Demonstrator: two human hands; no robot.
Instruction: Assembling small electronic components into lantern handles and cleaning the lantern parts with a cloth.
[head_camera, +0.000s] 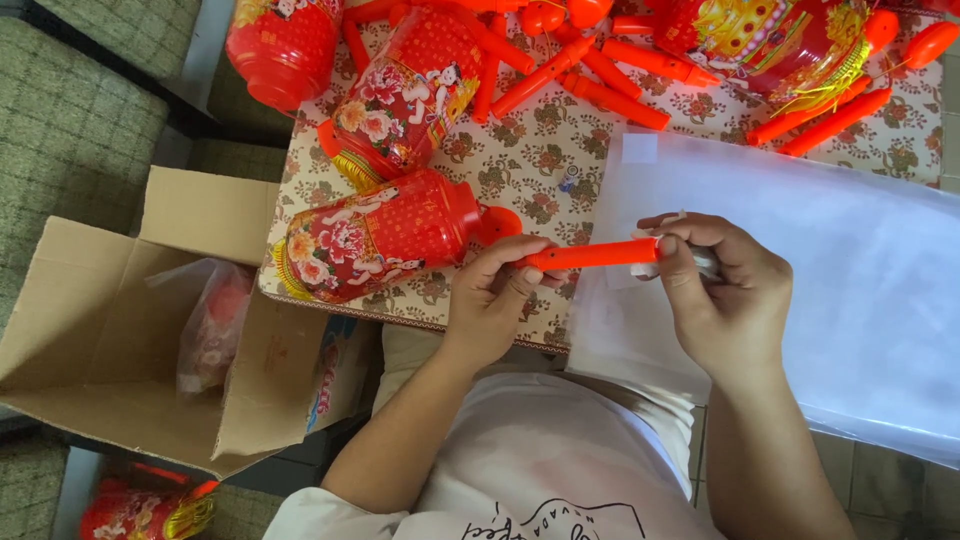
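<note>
Two hands are holding one orange stick (590, 255) between them, just above the near edge of the tabletop (540, 150). The left hand (490, 295) is pinching the stick's left end, its fingers (510, 262) curled tight around it. The right hand (725, 290) is closing narrow on the other end, thumb and forefinger gripping the tip, with a small white piece showing beside them; what that piece is cannot be told. The stick's long axis is running level from left fingers to right fingers, so neither hand is nearer. Just beyond the left fingers a red lantern (375, 235) is lying on its side. Under and past the right fingers a clear plastic sheet (850, 270) is spreading. More sticks (615, 100) are lying well beyond both hands. A cardboard box (90, 340) is sitting open, left of the left fingers.
</note>
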